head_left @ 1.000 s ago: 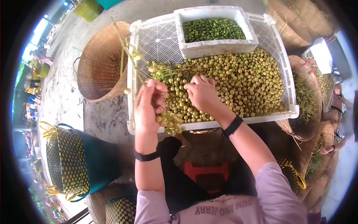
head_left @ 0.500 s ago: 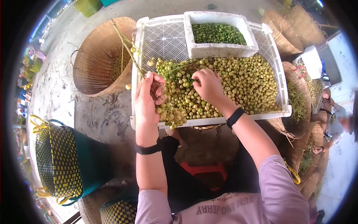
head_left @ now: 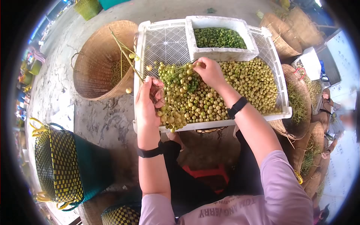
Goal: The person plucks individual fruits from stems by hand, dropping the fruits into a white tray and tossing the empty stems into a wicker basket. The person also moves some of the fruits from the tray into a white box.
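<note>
My left hand is closed around a fruit stem that sticks up past the tray's left edge. A few round fruits hang on this stem, and a cluster of yellowish fruits hangs below the fingers. My right hand pinches the thin stalk end of a green fruit bunch that lies over the loose fruit. Beneath both hands, a white mesh tray holds many small round yellow-green fruits. The insides of my left fingers are partly hidden.
A white foam box of small green fruits stands at the tray's back. Left of the tray is a large wicker basket. A yellow-black woven basket stands nearer. Baskets with stems line the right, where another person sits.
My right hand has moved up and slightly left, from over the loose fruit to the bunch's stalk end. My left hand stays nearly in place, still holding the stem.
</note>
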### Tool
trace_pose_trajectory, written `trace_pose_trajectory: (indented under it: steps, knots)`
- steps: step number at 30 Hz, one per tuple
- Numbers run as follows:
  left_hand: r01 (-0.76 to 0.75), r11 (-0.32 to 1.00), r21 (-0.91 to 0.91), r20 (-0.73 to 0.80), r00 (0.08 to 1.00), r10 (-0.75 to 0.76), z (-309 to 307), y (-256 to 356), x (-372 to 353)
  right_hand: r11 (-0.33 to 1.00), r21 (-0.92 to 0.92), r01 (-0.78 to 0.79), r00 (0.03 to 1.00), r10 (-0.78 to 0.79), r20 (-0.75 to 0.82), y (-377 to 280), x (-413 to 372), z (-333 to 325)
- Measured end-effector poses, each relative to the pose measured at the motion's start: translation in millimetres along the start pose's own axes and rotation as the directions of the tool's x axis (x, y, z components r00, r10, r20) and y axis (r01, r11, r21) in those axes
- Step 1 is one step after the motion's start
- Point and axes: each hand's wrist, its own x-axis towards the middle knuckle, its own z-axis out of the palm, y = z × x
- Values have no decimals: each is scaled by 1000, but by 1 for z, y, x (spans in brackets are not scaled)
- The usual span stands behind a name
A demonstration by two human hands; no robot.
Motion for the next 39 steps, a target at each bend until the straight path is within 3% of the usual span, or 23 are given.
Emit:
trace_pose_trajectory:
  steps: [3,5,7,9,10,15,18,22,25,27,28,29,31,33,35,37,39]
  knots:
    - [2,1000,-10,20,1000,-1,-3,-1,0,999,20,-24,999,25,-36,2,4,-10]
    - [-1,1000,-30,46,999,2,-3,-2,1,987,162,-18,999,24,-35,6,7,-14]
    - [-8,1000,-15,12,1000,8,-2,-3,0,983,176,-59,998,63,-21,3,7,-17]
    - [-3,1000,-4,14,1000,3,-1,-4,-1,868,466,-173,985,148,89,-2,6,-25]
    - [3,1000,-3,-1,1000,-3,1,-4,-1,826,515,-227,974,193,119,-10,3,-31]
    - [8,1000,2,-6,1000,-8,9,-7,1,695,645,-317,948,256,191,-3,-5,-48]
    - [30,999,30,-38,999,-29,13,-9,2,440,773,-458,889,237,392,5,-12,-56]
    - [27,999,38,0,1000,-27,16,-14,0,375,786,-492,871,215,442,13,-22,-61]
    - [42,997,60,16,999,-43,28,-15,-4,443,748,-495,869,253,425,17,-28,-70]
    - [58,996,74,31,998,-60,36,-15,-9,742,529,-413,910,305,282,19,-33,-79]
    - [52,994,91,32,998,-56,40,-14,-11,867,397,-303,952,259,161,16,-36,-82]
    - [44,993,111,34,998,-48,43,-13,-13,864,402,-304,952,261,160,20,-38,-86]
    - [28,995,100,56,998,-34,43,-8,-16,967,250,-44,997,57,-48,18,-39,-98]
    - [-21,993,119,38,999,16,45,-4,-21,970,217,-109,994,107,23,16,-44,-97]
    - [-34,991,126,5,999,34,53,1,-27,979,-79,-188,907,205,369,18,-44,-68]
    - [-28,998,59,54,998,25,51,1,-31,989,105,-106,936,64,345,49,-52,-18]
    - [-43,994,101,35,999,39,59,3,-45,996,47,-81,958,64,278,50,-47,22]
